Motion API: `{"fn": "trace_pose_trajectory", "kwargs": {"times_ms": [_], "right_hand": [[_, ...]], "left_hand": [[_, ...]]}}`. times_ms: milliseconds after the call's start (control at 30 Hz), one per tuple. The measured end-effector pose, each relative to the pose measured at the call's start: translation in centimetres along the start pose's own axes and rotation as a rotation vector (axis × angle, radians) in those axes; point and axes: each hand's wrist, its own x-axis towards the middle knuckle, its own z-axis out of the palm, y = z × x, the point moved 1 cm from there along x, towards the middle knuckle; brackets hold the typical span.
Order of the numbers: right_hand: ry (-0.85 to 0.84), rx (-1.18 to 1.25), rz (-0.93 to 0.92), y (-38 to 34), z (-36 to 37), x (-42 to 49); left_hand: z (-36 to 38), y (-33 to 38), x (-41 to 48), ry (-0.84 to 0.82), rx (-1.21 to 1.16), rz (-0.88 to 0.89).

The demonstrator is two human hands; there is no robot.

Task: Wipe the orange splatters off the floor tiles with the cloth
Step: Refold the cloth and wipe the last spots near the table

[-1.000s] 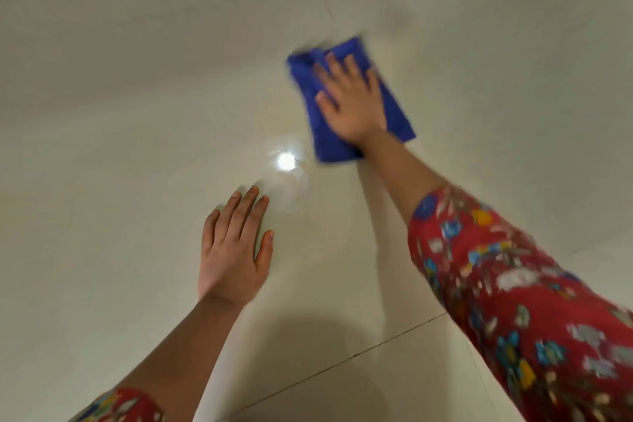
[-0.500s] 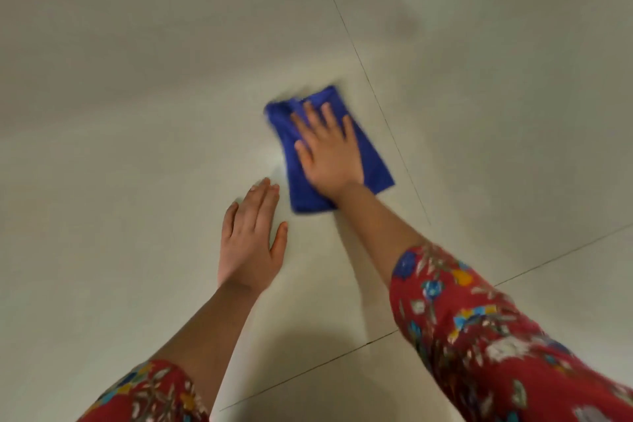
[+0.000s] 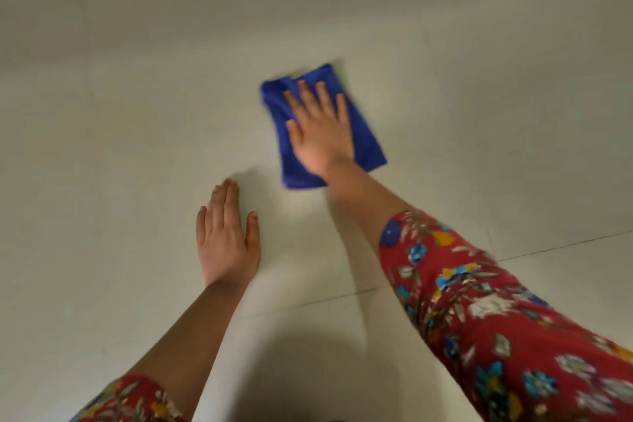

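I am finding no words, numbers, labels, brands or signs to read in this view. The cloth (image 3: 368, 147) is showing plain blue with no lettering I can make out, and the sleeve (image 3: 479, 301) is carrying only a flower pattern.

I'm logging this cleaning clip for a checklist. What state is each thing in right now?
floor tiles: no orange splatters visible.
cloth: lying flat on the tiles.
right hand: open, fingers spread, pressing on the cloth.
left hand: open, flat on the tiles, apart from the cloth.
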Motion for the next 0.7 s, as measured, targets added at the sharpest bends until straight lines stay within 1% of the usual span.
{"fn": "trace_pose_trajectory", "kwargs": {"times_ms": [67,100,167,233,267,300,333,400,433,467,500,533,600,633,667,700], "right_hand": [[-0.012,0.027,-0.181,-5.4,1.2,-3.9],[-0.022,0.047,-0.256,-6.8,1.7,-6.5],[-0.018,0.08,-0.364,-7.2,2.1,-11.0],[-0.059,0.075,-0.4,-4.5,1.8,-12.8],[-0.049,0.048,-0.364,-2.3,1.5,-12.5],[-0.037,0.011,-0.279,0.4,1.1,-11.6],[-0.021,-0.026,-0.15,3.5,0.5,-10.3],[0.02,-0.027,0.187,9.2,-1.1,-7.6],[0.028,0.012,0.316,10.5,-1.7,-6.7],[0.031,0.023,0.369,10.0,-1.9,-6.2],[0.028,0.019,0.341,8.1,-1.5,-6.4],[0.024,0.019,0.242,5.4,-1.0,-7.6],[-0.039,0.014,-0.104,0.1,0.7,-12.1],[-0.058,0.012,-0.225,-0.8,1.2,-14.1],[-0.072,0.019,-0.274,0.1,1.1,-14.3],[-0.048,0.013,-0.241,2.1,1.0,-13.1]], "left_hand": [[-0.5,-1.7,-1.4,0.023,-0.014,-0.055],[-0.5,-2.2,-1.7,0.019,-0.023,-0.067],[-0.6,-2.6,-2.3,-0.003,-0.036,-0.063],[-0.6,-2.2,-3.2,-0.044,-0.008,-0.017],[-0.6,-1.9,-3.6,-0.076,0.021,0.021],[-0.6,-1.4,-4.0,-0.108,0.047,0.07],[-0.7,-0.9,-4.4,-0.135,0.066,0.117],[-0.8,0.2,-4.8,-0.182,0.084,0.189],[-0.7,0.7,-5.0,-0.193,0.089,0.214],[-0.6,1.1,-5.0,-0.199,0.091,0.23],[-0.6,1.5,-5.0,-0.204,0.091,0.238],[-0.5,1.8,-5.0,-0.208,0.09,0.245],[-0.5,2.3,-4.6,-0.192,0.07,0.235],[-0.6,2.4,-4.3,-0.185,0.064,0.237],[-0.6,2.5,-4.0,-0.193,0.065,0.24],[-0.4,2.7,-3.8,-0.206,0.065,0.244]]}}
